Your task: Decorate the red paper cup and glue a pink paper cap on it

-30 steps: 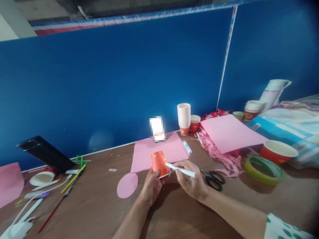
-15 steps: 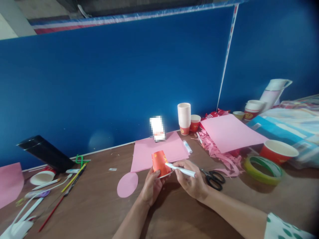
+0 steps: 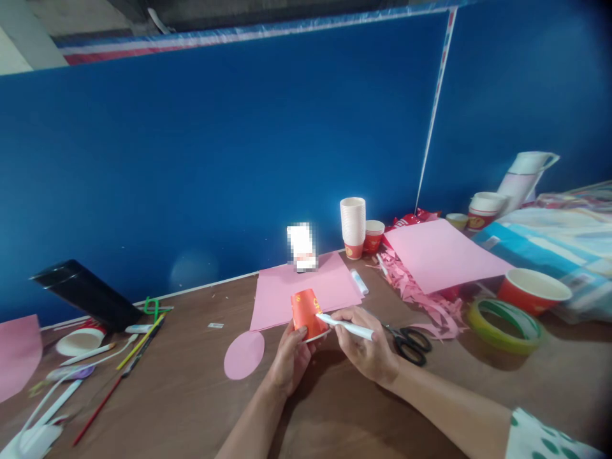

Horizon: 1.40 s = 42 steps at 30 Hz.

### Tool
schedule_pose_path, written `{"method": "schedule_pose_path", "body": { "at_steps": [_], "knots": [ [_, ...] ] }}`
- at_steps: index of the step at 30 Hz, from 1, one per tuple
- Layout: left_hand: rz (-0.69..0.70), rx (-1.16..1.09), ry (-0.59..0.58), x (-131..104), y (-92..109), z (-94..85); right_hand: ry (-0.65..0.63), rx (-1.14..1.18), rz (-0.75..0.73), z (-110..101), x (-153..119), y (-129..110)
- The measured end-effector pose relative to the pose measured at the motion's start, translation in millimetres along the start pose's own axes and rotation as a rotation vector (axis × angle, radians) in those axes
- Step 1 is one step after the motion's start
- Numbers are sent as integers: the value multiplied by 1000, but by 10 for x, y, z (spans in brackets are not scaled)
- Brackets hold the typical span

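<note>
A red paper cup with yellow marks is held upside down, its white rim at the bottom, by my left hand. My right hand is closed round a white pen, whose tip meets the right side of the cup by the yellow lettering. Behind the cup lie pink paper sheets. A pink paper oval is on the table to the left of my left hand. Black-handled scissors lie just right of my right hand.
Stacked paper cups stand by the blue partition. To the right are pink paper scraps, yellow-green tape, a red cup and plastic packs. Brushes and a black case lie left.
</note>
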<state>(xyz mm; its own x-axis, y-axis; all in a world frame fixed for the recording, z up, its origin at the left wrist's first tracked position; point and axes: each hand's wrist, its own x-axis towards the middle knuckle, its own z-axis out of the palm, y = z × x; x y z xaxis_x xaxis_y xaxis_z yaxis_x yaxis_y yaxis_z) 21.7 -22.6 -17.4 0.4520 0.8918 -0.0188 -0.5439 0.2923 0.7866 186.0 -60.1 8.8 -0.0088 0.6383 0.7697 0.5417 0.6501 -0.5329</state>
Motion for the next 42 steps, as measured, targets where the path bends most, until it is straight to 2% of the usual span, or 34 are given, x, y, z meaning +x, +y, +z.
{"method": "schedule_pose_path", "body": {
  "at_steps": [13, 20, 29, 42],
  "knots": [
    [18, 3, -13, 1, -30, -30, -19, 33, -11, -7, -13, -8],
    [29, 2, -18, 8, -46, -40, -47, 37, -84, 7, -21, -11],
    [6, 36, -96, -13, -17, 13, -46, 60, -79, 19, -19, -6],
    [16, 45, -103, -13, -23, 3, -72, 55, -65, 11, -27, 11]
  ]
}}
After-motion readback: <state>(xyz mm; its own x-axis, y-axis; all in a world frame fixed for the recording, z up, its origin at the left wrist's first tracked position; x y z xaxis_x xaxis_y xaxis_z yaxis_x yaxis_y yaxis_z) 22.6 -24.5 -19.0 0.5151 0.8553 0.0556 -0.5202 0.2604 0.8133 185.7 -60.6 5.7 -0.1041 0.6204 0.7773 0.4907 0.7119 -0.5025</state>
